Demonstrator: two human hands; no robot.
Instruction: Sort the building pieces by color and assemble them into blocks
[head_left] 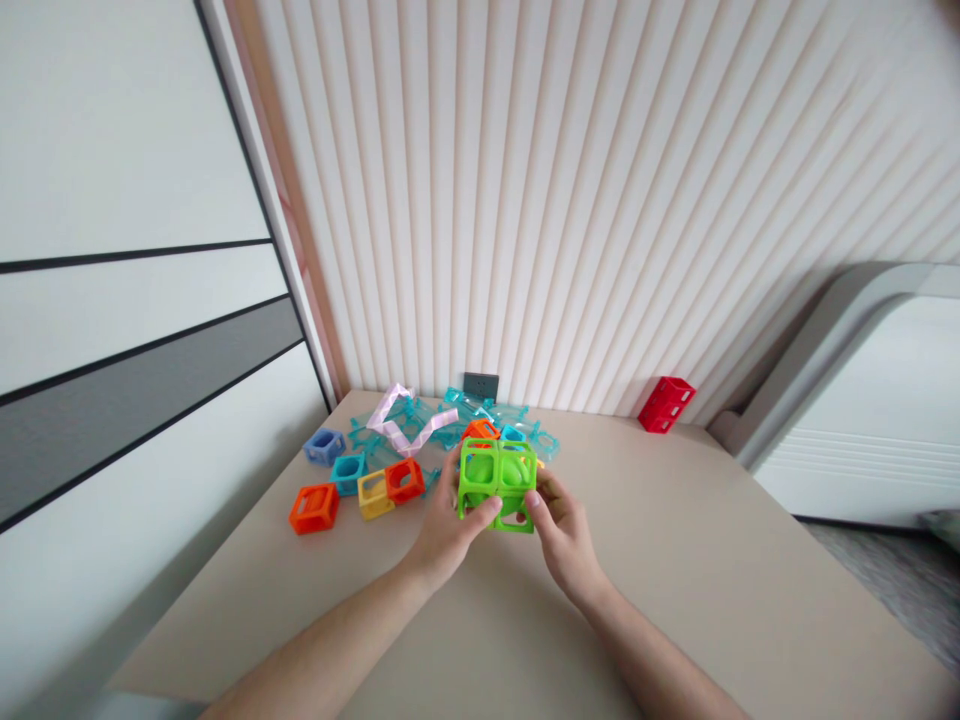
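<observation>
Both hands hold a block of joined green cube frames (498, 470) above the table, its front showing a two-by-two arrangement with round openings. My left hand (450, 525) grips its left side, thumb across the lower front. On the right side, my right hand (559, 520) is closed with its thumb on the lower right cube and the fingers behind. Partly hidden just behind the block are an orange cube (481, 430) and a blue cube (513, 433). What the far side of the green block looks like is hidden.
Left on the table (675, 560) sit an orange cube (314, 508), a blue cube (349, 473), a periwinkle cube (324, 447) and a yellow cube (375, 495) touching a red-orange one (405, 481). Behind lie clear teal track pieces (435, 415) and a lilac zigzag strip (409, 440). A red block (666, 404) stands by the wall.
</observation>
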